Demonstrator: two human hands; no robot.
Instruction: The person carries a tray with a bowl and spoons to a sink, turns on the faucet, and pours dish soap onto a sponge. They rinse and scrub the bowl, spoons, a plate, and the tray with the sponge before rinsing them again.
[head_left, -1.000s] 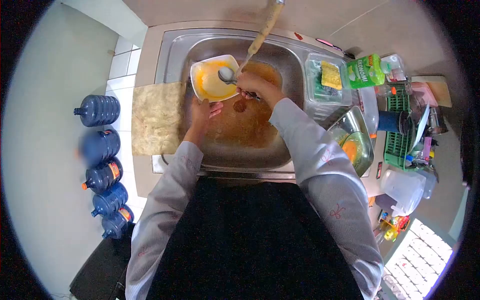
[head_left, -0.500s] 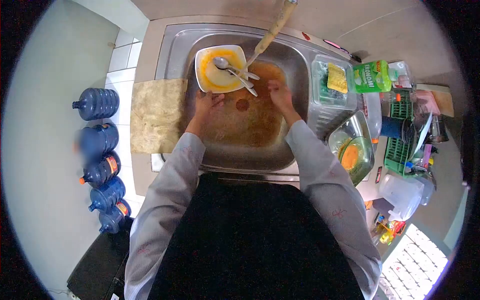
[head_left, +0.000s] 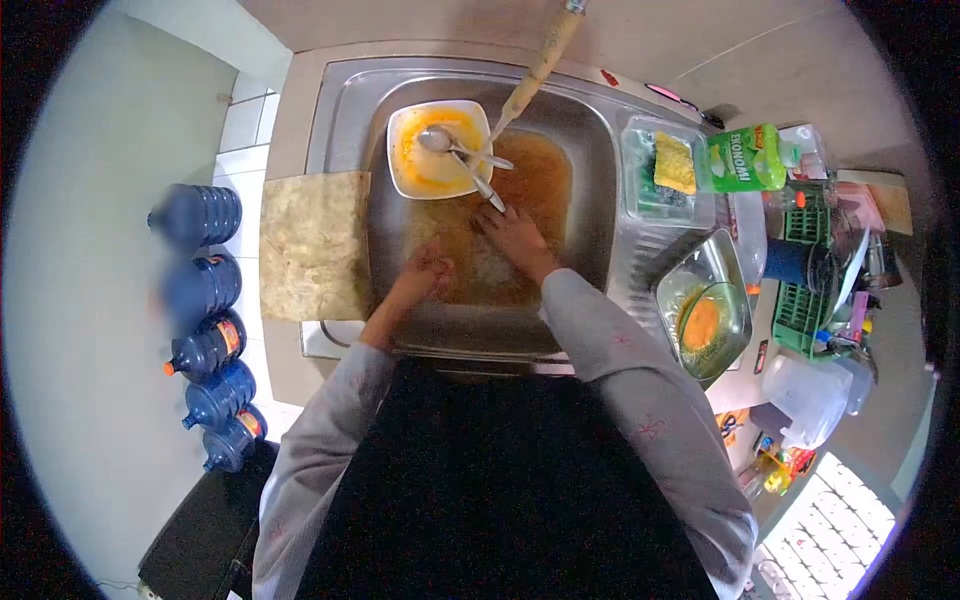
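Note:
A white square bowl smeared with orange sauce rests at the far left of the steel sink. Two metal spoons lie across it, their handles pointing toward the middle of the sink. My right hand is down in the brown water over the drain, fingers spread, holding nothing. My left hand is lower left in the basin, fingers loosely apart and slightly blurred, also empty. A tap spout hangs over the sink from the back.
A cloth mat lies on the counter left of the sink. At the right stand a tub with a yellow sponge, a green soap pouch, a metal bowl, a green rack and a plastic jug. Water bottles line the floor.
The spoon went from my right hand into the bowl. My left hand let go of the bowl. Both hands then moved down into the basin toward the near side.

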